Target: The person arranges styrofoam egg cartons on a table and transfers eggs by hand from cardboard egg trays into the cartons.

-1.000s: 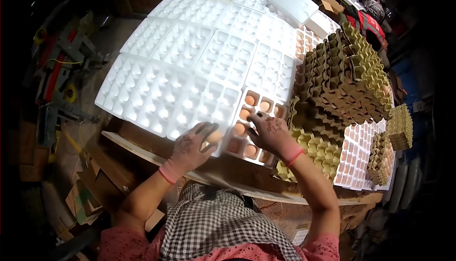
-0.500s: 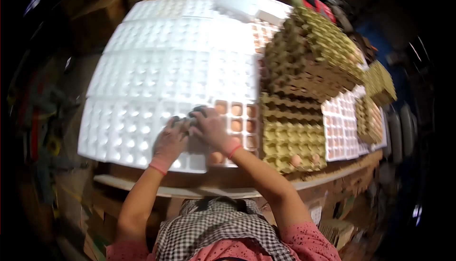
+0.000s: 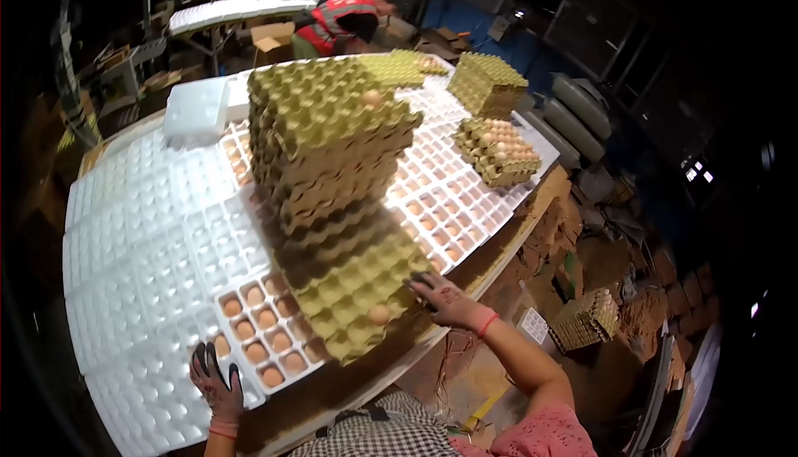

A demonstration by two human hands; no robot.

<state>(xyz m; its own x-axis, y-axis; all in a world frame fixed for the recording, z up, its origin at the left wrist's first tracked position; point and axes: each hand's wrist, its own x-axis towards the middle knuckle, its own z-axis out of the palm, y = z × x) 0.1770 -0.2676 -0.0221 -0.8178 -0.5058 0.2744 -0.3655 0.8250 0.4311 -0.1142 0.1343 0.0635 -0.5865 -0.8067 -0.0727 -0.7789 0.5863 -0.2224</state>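
Head view: my left hand (image 3: 219,390) spread wide over white foam grid tray (image 3: 170,349); brown oval egg (image 3: 221,345) beside fingertips, sunk in tray, presumably against rolling. Right hand (image 3: 449,301) at edge of yellow-green pulp tray (image 3: 349,292), perhaps steadying; cannot tell grip.

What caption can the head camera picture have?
Left hand at a white tray, right hand at a yellow tray, eggs between.

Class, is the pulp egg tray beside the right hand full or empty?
Nearly empty: the pulp tray shows one egg near its front edge; otherwise, what is visible looks bare.
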